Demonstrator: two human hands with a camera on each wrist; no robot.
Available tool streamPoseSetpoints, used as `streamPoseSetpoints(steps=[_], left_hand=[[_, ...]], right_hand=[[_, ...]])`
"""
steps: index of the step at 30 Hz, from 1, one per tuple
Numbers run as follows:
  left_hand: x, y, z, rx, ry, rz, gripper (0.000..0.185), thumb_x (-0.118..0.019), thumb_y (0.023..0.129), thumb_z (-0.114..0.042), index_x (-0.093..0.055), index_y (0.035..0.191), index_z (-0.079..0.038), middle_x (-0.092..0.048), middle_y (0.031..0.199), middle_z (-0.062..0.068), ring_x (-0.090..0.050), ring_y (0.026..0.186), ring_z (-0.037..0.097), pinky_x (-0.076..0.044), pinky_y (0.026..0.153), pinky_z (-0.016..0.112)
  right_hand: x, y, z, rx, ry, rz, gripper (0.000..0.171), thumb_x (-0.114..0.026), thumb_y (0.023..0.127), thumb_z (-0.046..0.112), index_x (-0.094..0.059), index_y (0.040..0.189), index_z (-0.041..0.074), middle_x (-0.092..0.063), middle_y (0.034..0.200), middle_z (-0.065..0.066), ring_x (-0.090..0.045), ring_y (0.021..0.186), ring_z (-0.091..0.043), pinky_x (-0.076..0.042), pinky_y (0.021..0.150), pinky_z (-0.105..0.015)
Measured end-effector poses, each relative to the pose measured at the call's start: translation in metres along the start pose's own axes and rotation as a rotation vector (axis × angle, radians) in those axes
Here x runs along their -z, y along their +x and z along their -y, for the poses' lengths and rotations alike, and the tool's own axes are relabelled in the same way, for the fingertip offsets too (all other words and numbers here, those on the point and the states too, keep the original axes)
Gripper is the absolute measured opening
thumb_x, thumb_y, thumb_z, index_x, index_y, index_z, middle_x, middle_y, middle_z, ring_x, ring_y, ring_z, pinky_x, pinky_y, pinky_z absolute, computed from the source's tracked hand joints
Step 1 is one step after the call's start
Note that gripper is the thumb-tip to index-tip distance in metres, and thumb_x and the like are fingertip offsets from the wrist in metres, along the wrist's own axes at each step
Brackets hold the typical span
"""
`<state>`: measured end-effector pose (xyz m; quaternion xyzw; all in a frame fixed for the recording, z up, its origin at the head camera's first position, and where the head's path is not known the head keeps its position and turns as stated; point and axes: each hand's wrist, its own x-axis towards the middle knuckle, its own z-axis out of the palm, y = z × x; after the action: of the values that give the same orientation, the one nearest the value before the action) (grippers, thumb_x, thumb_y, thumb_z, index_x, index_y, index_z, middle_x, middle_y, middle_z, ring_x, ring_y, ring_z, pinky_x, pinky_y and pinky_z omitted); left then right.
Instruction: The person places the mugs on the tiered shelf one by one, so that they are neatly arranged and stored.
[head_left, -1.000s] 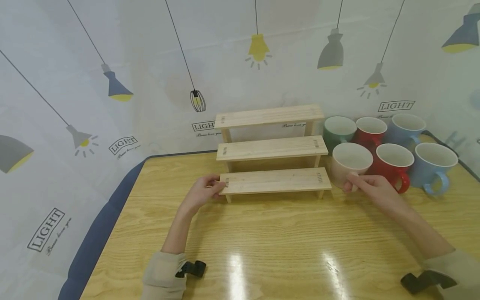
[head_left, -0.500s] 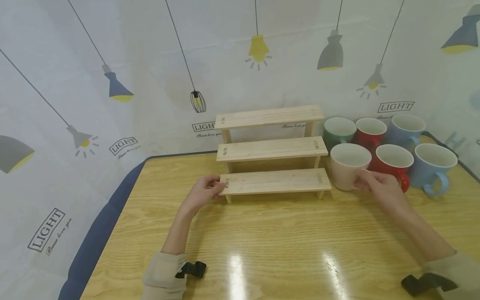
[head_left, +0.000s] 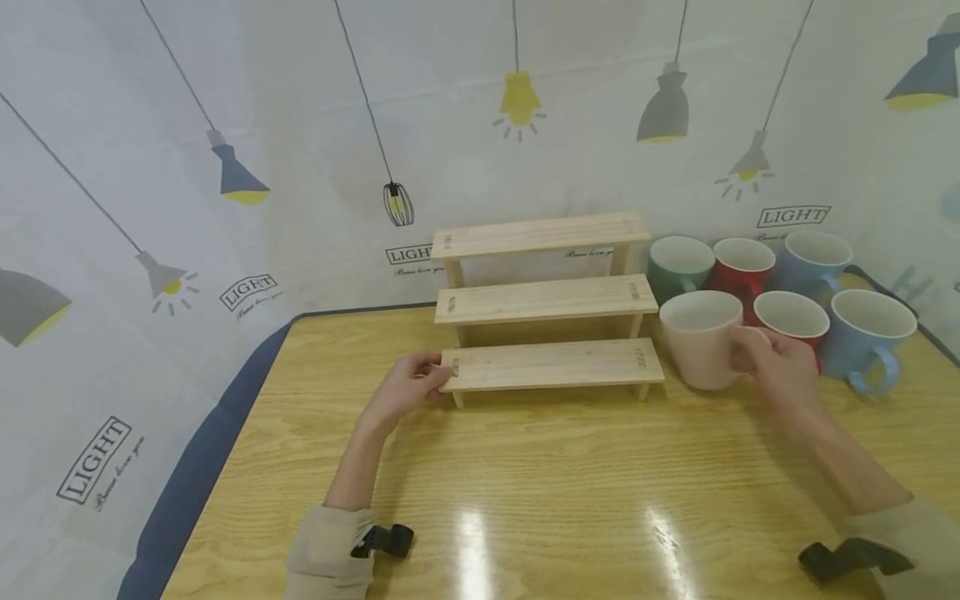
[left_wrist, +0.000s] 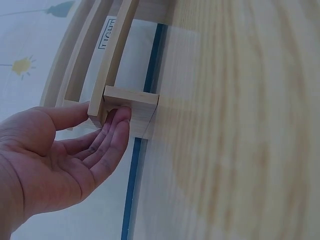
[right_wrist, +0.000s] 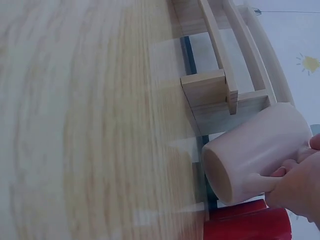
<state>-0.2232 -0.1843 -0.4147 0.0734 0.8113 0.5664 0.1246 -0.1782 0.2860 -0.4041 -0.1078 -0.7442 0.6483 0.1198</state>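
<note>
A three-tier wooden shelf [head_left: 551,329] stands at the back of the table. My left hand [head_left: 433,379] holds the left end of its lowest board, thumb on top and fingertips against the end leg [left_wrist: 131,105]. My right hand [head_left: 757,354] grips the handle of a pale pink mug [head_left: 699,342] just right of the shelf. In the right wrist view the pink mug [right_wrist: 255,150] shows its base, with my fingers [right_wrist: 292,187] wrapped round the handle. Whether the mug touches the table I cannot tell.
Behind and right of the pink mug stand a green mug [head_left: 675,262], two red mugs [head_left: 742,260] [head_left: 791,315] and two blue mugs [head_left: 813,254] [head_left: 870,329], packed closely. The wooden table [head_left: 540,483] meets a printed backdrop behind and at the left.
My right hand has moved right, from the pink mug's near side round to its handle, and closed on it. The left hand and the shelf have stayed put.
</note>
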Motion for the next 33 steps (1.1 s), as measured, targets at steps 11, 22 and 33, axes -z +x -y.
streamPoseSetpoints(steps=[11,22,33], left_hand=[[-0.001,-0.002,-0.001,0.038,-0.046,-0.009,0.051,-0.058,0.103,-0.010,-0.040,0.141,0.018,-0.059,0.111,0.022,-0.063,0.082,0.017,-0.057,0.090,0.043],[-0.001,-0.003,0.000,0.058,-0.114,0.006,0.046,-0.056,0.103,-0.004,-0.039,0.139,0.020,-0.060,0.109,0.021,-0.063,0.073,0.013,-0.057,0.074,0.024],[0.000,-0.004,-0.002,0.064,-0.080,0.045,0.054,-0.057,0.104,-0.007,-0.032,0.145,0.019,-0.054,0.127,0.034,-0.066,0.077,0.015,-0.058,0.080,0.030]], right_hand=[[0.007,0.007,0.025,0.028,0.354,-0.141,0.041,-0.064,0.095,0.012,-0.060,0.056,0.004,-0.046,0.050,0.004,-0.040,0.046,-0.010,-0.036,0.040,-0.018],[0.010,0.017,0.055,0.155,0.642,-0.116,0.039,-0.061,0.095,-0.001,-0.051,0.057,-0.001,-0.044,0.053,-0.003,-0.042,0.056,-0.017,-0.045,0.053,-0.021],[-0.010,0.029,0.082,0.364,0.818,-0.047,0.040,-0.056,0.093,-0.012,-0.039,0.057,-0.006,-0.036,0.058,-0.006,-0.040,0.064,-0.021,-0.047,0.054,-0.025]])
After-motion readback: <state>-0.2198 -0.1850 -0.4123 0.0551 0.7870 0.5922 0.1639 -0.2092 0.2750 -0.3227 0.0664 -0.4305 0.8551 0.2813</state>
